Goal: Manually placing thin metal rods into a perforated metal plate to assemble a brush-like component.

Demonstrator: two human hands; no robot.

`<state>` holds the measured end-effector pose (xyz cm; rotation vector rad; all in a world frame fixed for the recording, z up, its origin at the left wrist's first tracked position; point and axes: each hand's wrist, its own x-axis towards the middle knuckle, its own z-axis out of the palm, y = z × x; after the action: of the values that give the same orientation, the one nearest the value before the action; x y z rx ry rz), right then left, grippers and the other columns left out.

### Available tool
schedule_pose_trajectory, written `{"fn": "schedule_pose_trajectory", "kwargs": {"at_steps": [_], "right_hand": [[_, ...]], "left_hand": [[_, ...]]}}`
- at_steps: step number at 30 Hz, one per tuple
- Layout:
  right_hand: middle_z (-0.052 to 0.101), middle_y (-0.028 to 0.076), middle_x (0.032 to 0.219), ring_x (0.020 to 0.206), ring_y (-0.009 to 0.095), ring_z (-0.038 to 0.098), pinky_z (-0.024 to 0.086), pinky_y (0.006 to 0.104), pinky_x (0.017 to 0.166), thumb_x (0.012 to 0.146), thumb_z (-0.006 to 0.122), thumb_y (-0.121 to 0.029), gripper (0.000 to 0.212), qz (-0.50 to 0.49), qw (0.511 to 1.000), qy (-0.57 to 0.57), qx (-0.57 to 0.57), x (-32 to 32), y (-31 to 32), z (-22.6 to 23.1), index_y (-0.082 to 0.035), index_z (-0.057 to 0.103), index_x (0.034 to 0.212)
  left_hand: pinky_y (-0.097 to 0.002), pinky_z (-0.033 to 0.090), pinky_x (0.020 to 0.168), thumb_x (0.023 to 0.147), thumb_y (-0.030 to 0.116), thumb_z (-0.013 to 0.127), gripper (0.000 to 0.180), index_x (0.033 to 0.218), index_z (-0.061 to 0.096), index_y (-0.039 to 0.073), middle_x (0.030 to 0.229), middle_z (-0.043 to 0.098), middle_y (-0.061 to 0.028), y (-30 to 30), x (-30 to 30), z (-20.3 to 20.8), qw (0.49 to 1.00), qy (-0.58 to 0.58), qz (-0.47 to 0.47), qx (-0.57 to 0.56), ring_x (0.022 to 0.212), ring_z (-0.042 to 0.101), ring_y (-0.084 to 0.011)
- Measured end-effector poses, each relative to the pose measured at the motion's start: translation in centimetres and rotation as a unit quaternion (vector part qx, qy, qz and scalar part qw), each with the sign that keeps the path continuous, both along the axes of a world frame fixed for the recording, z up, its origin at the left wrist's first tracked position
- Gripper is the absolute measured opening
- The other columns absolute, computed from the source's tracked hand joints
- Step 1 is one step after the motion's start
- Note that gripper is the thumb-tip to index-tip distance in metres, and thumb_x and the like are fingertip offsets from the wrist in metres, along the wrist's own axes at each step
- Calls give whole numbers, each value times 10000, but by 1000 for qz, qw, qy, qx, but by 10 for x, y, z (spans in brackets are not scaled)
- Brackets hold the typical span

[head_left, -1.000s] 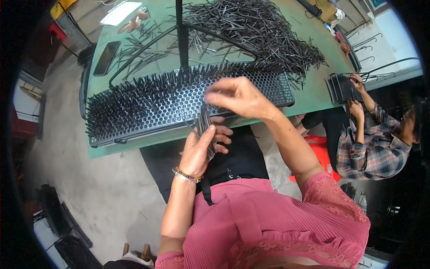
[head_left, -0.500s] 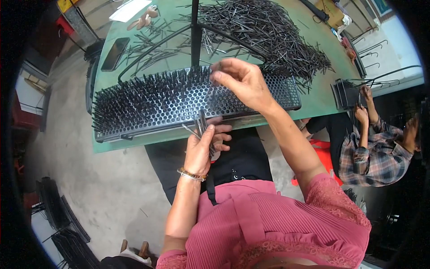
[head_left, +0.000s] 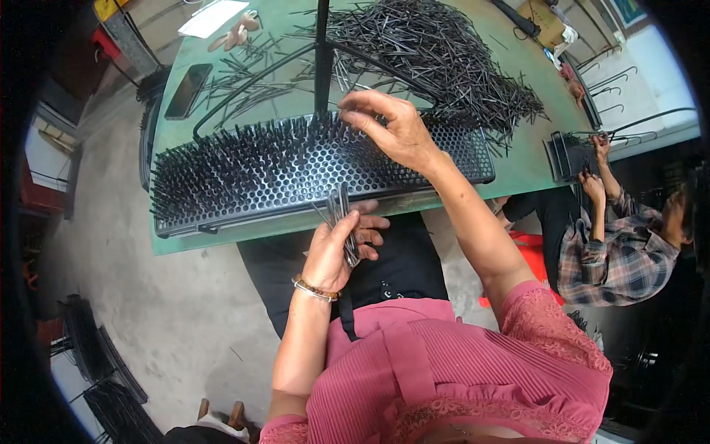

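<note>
A long black perforated rack (head_left: pixel 444 152) lies along the near edge of the table. Many short black metal rods (head_left: pixel 229 163) stand upright in its holes, on the left and along the back. My left hand (head_left: pixel 342 240), just in front of the rack, is closed round a small bundle of loose metal rods (head_left: pixel 340 207), thumb pressed across them. Over the back middle of the rack, my right hand (head_left: pixel 396 129) has its thumb and forefinger drawn together beside the standing rods. Whatever its fingertips hold is too small to tell.
A large heap of loose rods (head_left: pixel 436 52) covers the green table's (head_left: pixel 170 137) far side. A black upright post (head_left: pixel 322 66) with slanting braces rises behind the rack. A phone (head_left: pixel 188 90), gloves (head_left: pixel 237 33) and papers (head_left: pixel 212 18) lie left. A co-worker (head_left: pixel 617 259) sits at right.
My right hand has shifted slightly left and up, toward the standing rods at the back. The rods in my left hand have tilted a little; that hand stays in front of the rack.
</note>
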<state>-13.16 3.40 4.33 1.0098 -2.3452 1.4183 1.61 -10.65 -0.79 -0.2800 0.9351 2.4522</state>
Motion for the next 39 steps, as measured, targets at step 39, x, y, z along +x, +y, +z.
{"fn": "schedule_pose_trajectory", "kwargs": {"at_steps": [39], "right_hand": [[649, 43, 943, 824, 200, 581, 411, 315, 736, 740, 653, -41, 257, -41, 959, 242, 142, 4, -2, -20, -74, 656, 996]], "left_hand": [[-291, 544, 670, 948, 170, 443, 349, 1183, 459, -88, 990, 616, -192, 3, -4, -5, 1000, 14, 14, 21, 795, 624, -187]]}}
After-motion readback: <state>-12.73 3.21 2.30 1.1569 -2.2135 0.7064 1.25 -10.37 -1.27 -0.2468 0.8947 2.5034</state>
